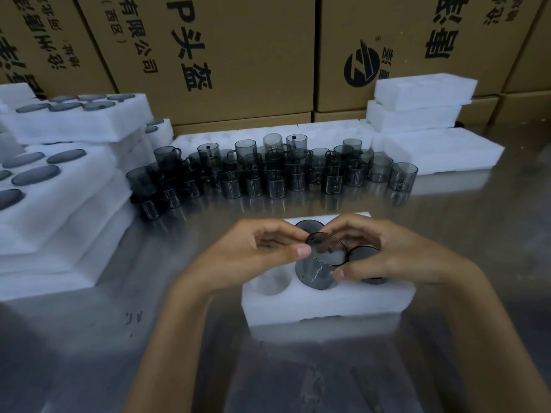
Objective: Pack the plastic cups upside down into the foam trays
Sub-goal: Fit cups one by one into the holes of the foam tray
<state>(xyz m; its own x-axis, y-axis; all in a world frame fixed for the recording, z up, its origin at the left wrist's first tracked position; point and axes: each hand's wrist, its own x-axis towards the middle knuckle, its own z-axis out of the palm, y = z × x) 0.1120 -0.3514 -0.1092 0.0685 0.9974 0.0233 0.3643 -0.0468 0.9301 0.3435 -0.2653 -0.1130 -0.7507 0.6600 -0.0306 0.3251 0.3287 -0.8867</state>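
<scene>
Cardboard cartons (238,55) are stacked behind the steel bench (89,353). At centre frame, an upturned plastic cup (320,263) is pinched by the left hand (256,248) and right hand (396,254) over the foam tray (328,302). It is best kept level, centred over the pocket, then pressed down evenly.

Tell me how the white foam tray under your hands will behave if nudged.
The white foam tray probably slides easily: it looks light, and the steel table is glossy. Being low and wide, it seems unlikely to tip.
</scene>
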